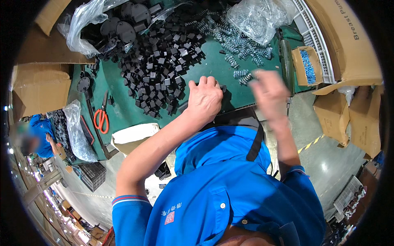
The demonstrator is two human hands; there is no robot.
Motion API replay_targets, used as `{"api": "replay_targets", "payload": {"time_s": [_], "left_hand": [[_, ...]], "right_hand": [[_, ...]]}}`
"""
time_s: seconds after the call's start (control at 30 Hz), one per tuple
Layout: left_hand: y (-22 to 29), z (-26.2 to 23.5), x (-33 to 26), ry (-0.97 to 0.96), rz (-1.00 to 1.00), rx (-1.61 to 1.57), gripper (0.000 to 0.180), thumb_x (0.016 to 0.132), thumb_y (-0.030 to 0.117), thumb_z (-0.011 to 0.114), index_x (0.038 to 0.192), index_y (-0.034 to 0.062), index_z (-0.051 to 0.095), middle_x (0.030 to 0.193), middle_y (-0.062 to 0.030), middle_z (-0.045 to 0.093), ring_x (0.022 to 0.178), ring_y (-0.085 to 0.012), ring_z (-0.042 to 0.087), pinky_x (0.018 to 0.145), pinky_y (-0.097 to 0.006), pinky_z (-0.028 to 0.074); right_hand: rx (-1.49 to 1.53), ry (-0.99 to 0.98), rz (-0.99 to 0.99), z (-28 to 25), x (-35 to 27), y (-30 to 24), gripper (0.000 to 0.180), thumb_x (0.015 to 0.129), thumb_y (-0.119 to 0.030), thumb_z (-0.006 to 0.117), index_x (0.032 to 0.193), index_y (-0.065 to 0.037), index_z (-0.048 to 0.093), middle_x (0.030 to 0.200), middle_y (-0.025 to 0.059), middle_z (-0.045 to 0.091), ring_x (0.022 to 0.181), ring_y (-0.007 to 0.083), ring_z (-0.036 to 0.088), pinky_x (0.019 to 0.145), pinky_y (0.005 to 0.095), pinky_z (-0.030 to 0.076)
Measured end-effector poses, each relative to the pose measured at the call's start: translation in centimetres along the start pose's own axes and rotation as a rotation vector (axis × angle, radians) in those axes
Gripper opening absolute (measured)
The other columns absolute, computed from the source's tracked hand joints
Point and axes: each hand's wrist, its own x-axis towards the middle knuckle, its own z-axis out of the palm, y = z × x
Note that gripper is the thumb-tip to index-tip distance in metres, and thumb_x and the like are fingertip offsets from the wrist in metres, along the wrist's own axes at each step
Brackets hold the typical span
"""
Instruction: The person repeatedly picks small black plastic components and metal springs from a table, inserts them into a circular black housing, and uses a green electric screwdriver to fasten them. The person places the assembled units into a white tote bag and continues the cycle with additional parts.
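Note:
My left hand (205,98) is at the near edge of the green table with its fingers curled down over a black part (223,87). Only small ends of that part show beside the hand, so its kind is hidden. My right hand (270,93) is smeared by motion near the table's edge, close to a few loose metal springs (242,75); its fingers do not read clearly. Beyond it lies a heap of coil springs (246,47). Left of and beyond my left hand spreads a large pile of small black plastic blocks (158,67).
Orange-handled scissors (101,119) lie at the left. A dark green power screwdriver (286,61) is at the right, beside a small carton of blue screws (307,67). Clear plastic bags (262,18) and round black parts (125,32) are at the back. A co-worker (41,135) sits far left.

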Motion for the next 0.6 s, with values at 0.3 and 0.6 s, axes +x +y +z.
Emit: {"api": "replay_targets", "payload": {"time_s": [0.3,0.6], "left_hand": [[-0.7,1.0,-0.3,0.200,0.028,-0.160,0.040,0.078,0.025,0.071,0.111,0.0054,0.061,0.100,-0.0087,0.056,0.100,-0.0266,0.053,0.085,-0.043,0.038],[-0.9,1.8,-0.5,0.244,0.026,-0.222,0.041,0.077,0.024,0.071,0.111,0.0055,0.061,0.100,-0.0084,0.056,0.100,-0.0267,0.053,0.086,-0.044,0.037]], "right_hand": [[-0.485,-0.255,0.560,-3.0,2.3,6.8,0.070,0.080,-0.031,0.072,0.136,0.001,0.043,0.106,0.0251,0.065,0.090,0.0375,0.065,0.079,0.0434,0.051],[1.332,0.146,0.350,-3.7,2.6,1.4,0.044,0.082,0.000,0.058,0.125,0.006,0.049,0.095,0.0142,0.059,0.076,0.0220,0.058,0.071,0.0331,0.049]]}}
